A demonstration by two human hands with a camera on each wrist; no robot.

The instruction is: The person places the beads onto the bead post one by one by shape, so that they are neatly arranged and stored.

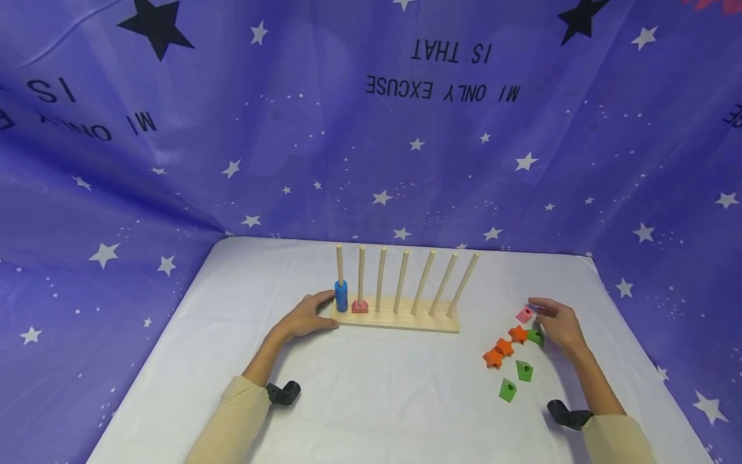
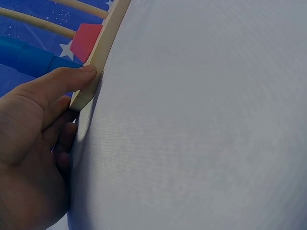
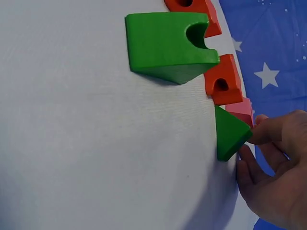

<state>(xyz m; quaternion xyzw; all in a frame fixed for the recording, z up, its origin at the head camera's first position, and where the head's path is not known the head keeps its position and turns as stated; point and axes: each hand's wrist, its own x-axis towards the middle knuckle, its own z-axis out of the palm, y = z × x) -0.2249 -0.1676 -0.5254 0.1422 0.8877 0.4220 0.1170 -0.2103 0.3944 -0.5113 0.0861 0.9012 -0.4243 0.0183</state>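
Observation:
My left hand point(image 1: 303, 316) holds the left end of a wooden peg rack point(image 1: 400, 322), thumb on its front edge, other fingers partly hidden behind. Blue cylindrical beads point(image 1: 341, 296) sit on the leftmost peg, and a red trapezoid block point(image 2: 86, 42) is on the second. At the right, my right hand point(image 1: 561, 325) hovers around a pink block point(image 1: 524, 314) with fingers spread and loosely bent, holding nothing that shows. Close to its thumb lies a green block point(image 3: 231, 133). Orange star-shaped blocks point(image 1: 505, 347) lie in a row just left of it.
Two more green blocks, one point(image 1: 524, 370) above the other point(image 1: 507, 390), lie nearer the front. Several bare upright pegs point(image 1: 428, 283) stand along the rack. White cloth point(image 1: 371, 393) covers the table, and a purple star-printed curtain point(image 1: 324, 161) hangs behind it.

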